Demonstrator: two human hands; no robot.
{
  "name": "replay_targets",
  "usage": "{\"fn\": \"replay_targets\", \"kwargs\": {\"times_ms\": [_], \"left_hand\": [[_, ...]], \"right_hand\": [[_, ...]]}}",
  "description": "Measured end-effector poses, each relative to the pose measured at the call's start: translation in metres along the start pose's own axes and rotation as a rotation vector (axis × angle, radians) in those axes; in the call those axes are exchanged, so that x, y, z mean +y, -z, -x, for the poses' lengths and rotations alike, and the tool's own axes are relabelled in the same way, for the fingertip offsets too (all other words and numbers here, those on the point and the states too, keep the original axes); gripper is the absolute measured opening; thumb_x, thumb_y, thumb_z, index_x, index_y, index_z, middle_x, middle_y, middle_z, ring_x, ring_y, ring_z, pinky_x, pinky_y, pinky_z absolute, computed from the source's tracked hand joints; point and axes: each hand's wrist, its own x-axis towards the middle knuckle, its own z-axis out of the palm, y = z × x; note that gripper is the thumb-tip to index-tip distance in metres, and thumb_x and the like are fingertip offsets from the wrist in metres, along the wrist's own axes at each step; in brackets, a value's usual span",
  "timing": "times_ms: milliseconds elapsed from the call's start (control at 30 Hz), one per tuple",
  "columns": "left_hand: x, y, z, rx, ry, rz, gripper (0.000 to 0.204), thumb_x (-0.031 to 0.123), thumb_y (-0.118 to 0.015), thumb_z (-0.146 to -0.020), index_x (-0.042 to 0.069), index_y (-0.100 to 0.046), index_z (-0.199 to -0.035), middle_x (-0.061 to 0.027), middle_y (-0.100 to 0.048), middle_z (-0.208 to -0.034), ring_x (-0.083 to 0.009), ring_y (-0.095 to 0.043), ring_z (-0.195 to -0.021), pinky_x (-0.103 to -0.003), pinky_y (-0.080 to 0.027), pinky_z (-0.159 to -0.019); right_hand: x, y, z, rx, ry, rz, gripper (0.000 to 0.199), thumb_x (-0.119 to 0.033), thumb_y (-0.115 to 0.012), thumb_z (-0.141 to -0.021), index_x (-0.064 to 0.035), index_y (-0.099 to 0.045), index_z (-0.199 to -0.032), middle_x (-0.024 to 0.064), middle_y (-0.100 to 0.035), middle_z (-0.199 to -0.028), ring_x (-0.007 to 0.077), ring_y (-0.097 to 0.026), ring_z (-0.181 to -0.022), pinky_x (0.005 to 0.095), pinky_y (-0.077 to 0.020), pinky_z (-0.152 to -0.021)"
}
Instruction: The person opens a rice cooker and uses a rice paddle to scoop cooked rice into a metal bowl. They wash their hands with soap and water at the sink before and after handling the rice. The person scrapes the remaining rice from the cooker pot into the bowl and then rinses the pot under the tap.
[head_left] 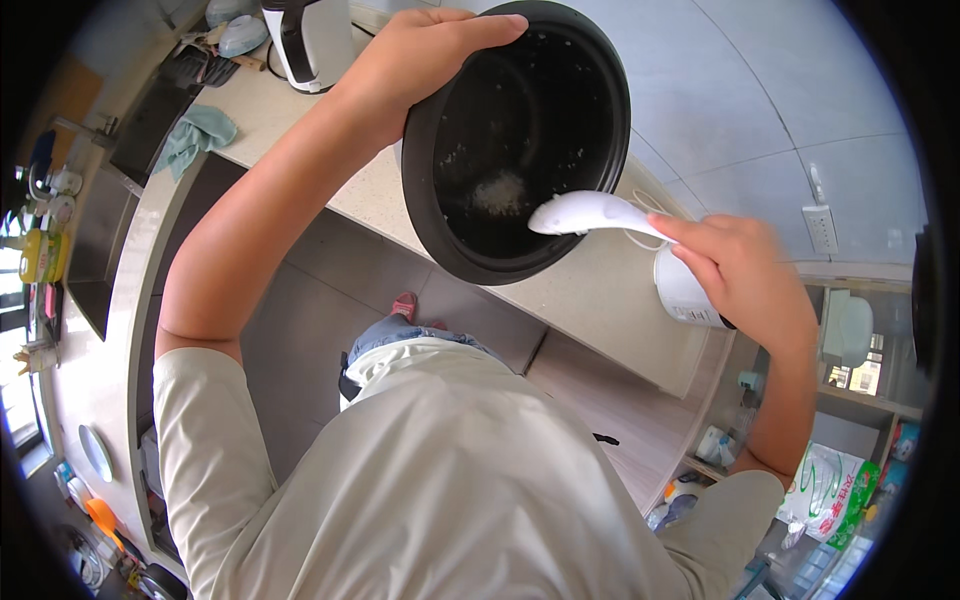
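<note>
The pale bench (330, 150) carries a white kettle (305, 40) and a green cloth (195, 135), and above its edge the left hand (415, 60) holds the tilted black pot (520, 140) with its grip closed on the rim. The right hand (745, 275) has its grip closed on the handle of a white rice paddle (590, 213), whose blade is at the lower rim of the pot. A small clump of rice (498, 192) sits inside the pot, just beside the blade.

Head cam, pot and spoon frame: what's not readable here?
- Head view: left hand grips the black pot rim; its fingers inside the pot are hidden.
- White spoon: handle hidden inside the right hand, which is motion-blurred.
- White container: mostly hidden behind the right hand.
- Rice: amount hard to judge against the dark interior.
- Counter under the pot: covered by it.
</note>
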Motion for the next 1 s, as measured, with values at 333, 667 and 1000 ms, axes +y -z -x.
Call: {"fn": "replay_targets", "kwargs": {"times_ms": [333,667,1000], "left_hand": [[-0.001,0.008,-0.031,-0.098,-0.144,-0.178,0.029,0.028,-0.065,-0.079,0.001,-0.064,-0.090,-0.0074,-0.065,-0.076,-0.0117,-0.063,-0.062,-0.022,-0.052,-0.057],[0.001,0.007,-0.053,-0.229,-0.106,-0.191,0.029,0.027,-0.065,-0.079,-0.001,-0.062,-0.084,-0.0068,-0.063,-0.072,-0.0124,-0.062,-0.060,-0.023,-0.051,-0.056],[0.002,-0.003,-0.053,-0.180,-0.096,-0.090,0.027,0.026,-0.064,-0.079,-0.001,-0.060,-0.079,-0.0048,-0.061,-0.070,-0.0094,-0.056,-0.054,-0.021,-0.046,-0.050]], "right_hand": [[0.004,-0.003,-0.030,-0.009,-0.113,0.163,0.028,-0.009,-0.056,-0.079,-0.0134,-0.063,-0.106,0.0117,-0.051,-0.062,0.0284,-0.052,-0.058,0.0377,-0.0393,-0.051],[0.012,-0.019,-0.061,-0.040,-0.036,0.442,0.040,-0.003,-0.056,-0.068,-0.0138,-0.062,-0.106,0.0097,-0.052,-0.066,0.0266,-0.056,-0.062,0.0352,-0.0451,-0.056],[0.012,-0.023,-0.051,-0.103,-0.135,0.403,0.040,-0.002,-0.056,-0.071,-0.0160,-0.062,-0.108,0.0082,-0.051,-0.063,0.0243,-0.054,-0.054,0.0347,-0.0435,-0.051]]}}
